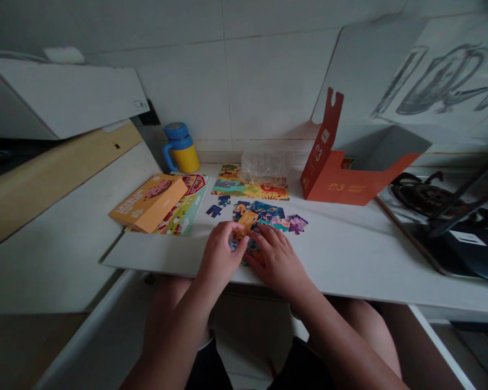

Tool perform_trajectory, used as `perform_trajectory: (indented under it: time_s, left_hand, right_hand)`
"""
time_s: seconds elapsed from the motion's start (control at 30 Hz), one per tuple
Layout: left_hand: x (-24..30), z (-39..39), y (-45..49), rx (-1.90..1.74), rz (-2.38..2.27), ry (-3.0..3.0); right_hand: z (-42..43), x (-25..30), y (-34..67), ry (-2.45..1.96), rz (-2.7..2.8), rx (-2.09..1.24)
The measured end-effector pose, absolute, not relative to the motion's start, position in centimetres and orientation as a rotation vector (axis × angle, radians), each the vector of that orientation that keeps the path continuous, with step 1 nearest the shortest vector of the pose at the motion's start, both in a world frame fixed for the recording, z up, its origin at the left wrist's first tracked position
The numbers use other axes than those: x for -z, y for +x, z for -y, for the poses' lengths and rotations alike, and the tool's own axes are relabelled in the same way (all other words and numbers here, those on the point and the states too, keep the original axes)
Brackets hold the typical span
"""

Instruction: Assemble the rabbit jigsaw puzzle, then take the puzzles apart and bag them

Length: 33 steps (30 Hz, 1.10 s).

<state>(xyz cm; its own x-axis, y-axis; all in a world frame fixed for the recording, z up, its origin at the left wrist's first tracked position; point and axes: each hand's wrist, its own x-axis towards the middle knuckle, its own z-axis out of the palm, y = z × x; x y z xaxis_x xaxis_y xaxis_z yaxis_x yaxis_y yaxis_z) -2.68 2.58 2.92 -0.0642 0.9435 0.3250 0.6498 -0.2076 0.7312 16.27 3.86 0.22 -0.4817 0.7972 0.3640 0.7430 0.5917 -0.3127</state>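
A partly joined jigsaw puzzle [264,210] with a dark blue scene lies on the white table in front of me. My left hand [220,250] pinches an orange puzzle piece [248,220] between thumb and forefinger at the puzzle's near left part. Beside it, my right hand [277,254] rests with fingers apart on the near pieces, its fingertips close to the orange one. The hands hide part of the puzzle. Two loose dark blue pieces [214,210] lie to the left, and a purple piece [297,223] sits at the puzzle's right edge.
Behind the puzzle, a clear plastic tray [266,165] stands on a colourful animal picture [231,188]. An orange box [150,201] lies on a printed sheet [191,208] at left, near a blue-yellow mug [185,157]. An open red-orange box [345,181] stands right, before a gas stove [427,197].
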Motion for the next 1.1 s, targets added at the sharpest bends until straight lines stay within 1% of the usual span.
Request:
perform_trajectory:
  time_s: [0.1,0.2,0.33,0.43,0.63,0.87,1.0,1.1]
  left_hand:
    - [-3.6,-4.7,-4.1,-1.103,-1.855,2.027]
    - [-3.8,-8.3,-6.4,-0.967,-2.041,2.105]
    - [-3.4,-13.2,-8.6,-0.508,-2.314,2.122]
    - [-2.8,-15.7,-8.5,-0.350,-2.365,2.122]
    - [-1.6,-17.1,-6.5,-0.490,-2.282,2.153]
    - [-0.7,-16.6,-7.9,-0.717,-2.073,2.159]
    - [-0.9,-16.6,-8.3,-0.744,-2.101,2.079]
    - [-1.3,-16.4,-8.0,-0.775,-2.037,2.038]
  right_hand:
    - [-3.9,-0.2,16.2,-1.219,2.346,-0.139]
    - [-3.8,-0.3,16.2,-1.208,2.356,-0.129]
    - [-3.8,-0.4,16.2,-1.199,2.364,-0.129]
    - [-3.8,-0.3,16.2,-1.202,2.354,-0.133]
    - [-3.8,0.0,16.1,-1.222,2.337,-0.120]
    - [-3.8,0.0,15.9,-1.243,2.353,-0.103]
    - [-3.9,0.1,15.8,-1.245,2.350,-0.094]
    - [-3.8,0.2,15.8,-1.243,2.351,-0.089]
